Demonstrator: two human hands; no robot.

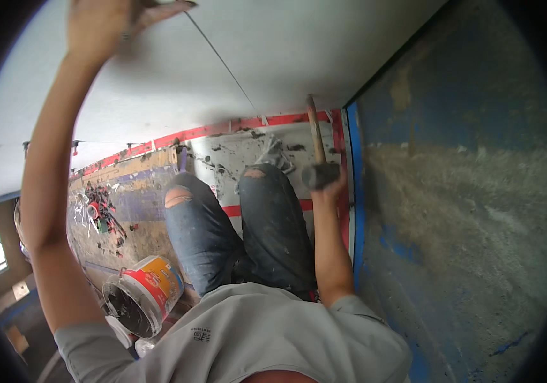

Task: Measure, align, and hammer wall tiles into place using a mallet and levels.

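The right hand (332, 185) is gripping a wooden-handled mallet with a black cylindrical head (320, 175), its fingers closing near the head, and the handle is pointing toward a large, smooth white panel (273, 51). The mallet is hanging just right of the knees. The left hand (111, 29) is reaching across the panel, thumb extending; its other fingers are running out of view, so its hold is impossible to tell.
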